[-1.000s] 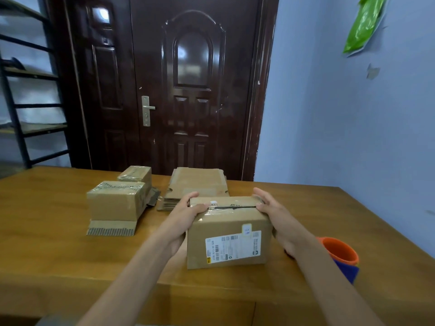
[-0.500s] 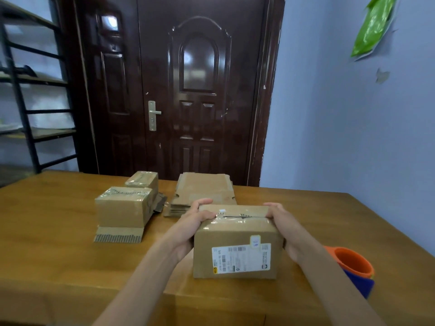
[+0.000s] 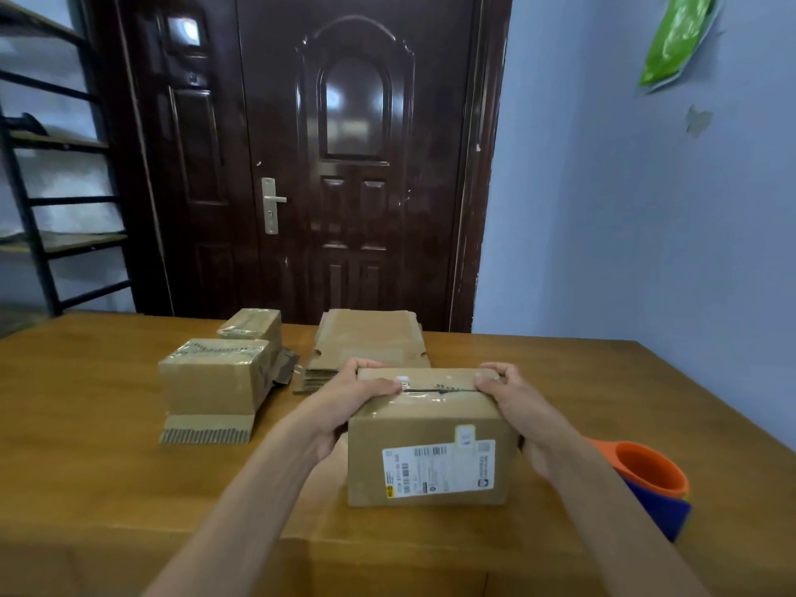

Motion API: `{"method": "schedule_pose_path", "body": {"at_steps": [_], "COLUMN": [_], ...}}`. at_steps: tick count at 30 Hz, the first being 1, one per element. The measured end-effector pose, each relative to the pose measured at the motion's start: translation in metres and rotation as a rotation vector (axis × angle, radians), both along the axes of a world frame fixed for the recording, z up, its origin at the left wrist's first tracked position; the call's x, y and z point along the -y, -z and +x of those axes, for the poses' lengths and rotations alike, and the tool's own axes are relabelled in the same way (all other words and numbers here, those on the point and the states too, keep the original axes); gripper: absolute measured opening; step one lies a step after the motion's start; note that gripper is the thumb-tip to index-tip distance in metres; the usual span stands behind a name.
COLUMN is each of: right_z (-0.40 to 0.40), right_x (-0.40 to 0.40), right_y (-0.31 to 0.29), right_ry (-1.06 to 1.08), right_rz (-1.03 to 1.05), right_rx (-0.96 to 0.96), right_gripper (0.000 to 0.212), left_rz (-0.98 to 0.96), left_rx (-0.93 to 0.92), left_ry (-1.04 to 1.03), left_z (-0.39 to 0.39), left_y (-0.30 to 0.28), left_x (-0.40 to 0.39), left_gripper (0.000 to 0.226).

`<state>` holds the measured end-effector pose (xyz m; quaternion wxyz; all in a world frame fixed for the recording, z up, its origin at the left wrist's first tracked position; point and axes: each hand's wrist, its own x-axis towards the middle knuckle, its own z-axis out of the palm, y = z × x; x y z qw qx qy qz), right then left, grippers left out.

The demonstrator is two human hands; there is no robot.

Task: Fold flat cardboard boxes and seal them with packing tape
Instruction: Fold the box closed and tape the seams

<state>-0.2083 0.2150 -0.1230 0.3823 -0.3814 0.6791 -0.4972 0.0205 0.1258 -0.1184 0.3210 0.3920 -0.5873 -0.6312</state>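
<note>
Head view shows the left hand [image 3: 344, 407] and right hand [image 3: 514, 402] gripping opposite ends of a small brown cardboard box with a white shipping label [image 3: 430, 437], thumbs curled over its top and pressing the two flaps together along the centre seam, likely to hold them shut for taping; glossy tape seems to lie on the top already. It stands on the wooden table [image 3: 107, 489], near its front edge. Behind it lie a stack of flat cardboard blanks [image 3: 370, 338] and two folded brown boxes [image 3: 215, 377], while an orange and blue tape dispenser [image 3: 650, 480] waits just right of the right wrist
</note>
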Motion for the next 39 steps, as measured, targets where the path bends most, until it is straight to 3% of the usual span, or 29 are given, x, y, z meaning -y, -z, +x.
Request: {"method": "schedule_pose_path", "body": {"at_steps": [7, 19, 27, 34, 39], "right_z": [-0.001, -0.004, -0.003, -0.002, 0.000], "right_x": [-0.002, 0.000, -0.003, -0.008, -0.014], "right_y": [-0.003, 0.001, 0.000, 0.010, 0.019], "right_ry": [-0.028, -0.032, -0.051, -0.050, -0.074], "right_rz": [0.002, -0.022, -0.034, -0.120, -0.210], "right_rx": [0.009, 0.011, 0.173, 0.289, 0.344], "right_gripper": [0.027, 0.029, 0.030, 0.026, 0.029], "left_rz": [0.010, 0.125, 0.034, -0.042, -0.026], "left_rx": [-0.006, -0.223, -0.394, -0.341, -0.421], "left_ry": [0.017, 0.006, -0.055, -0.054, -0.085], "left_z": [0.001, 0.002, -0.005, -0.005, -0.006], "left_y": [0.002, 0.014, 0.031, 0.037, 0.047], "left_x": [0.003, -0.010, -0.021, -0.017, -0.017], "left_gripper": [0.036, 0.024, 0.039, 0.043, 0.045]}}
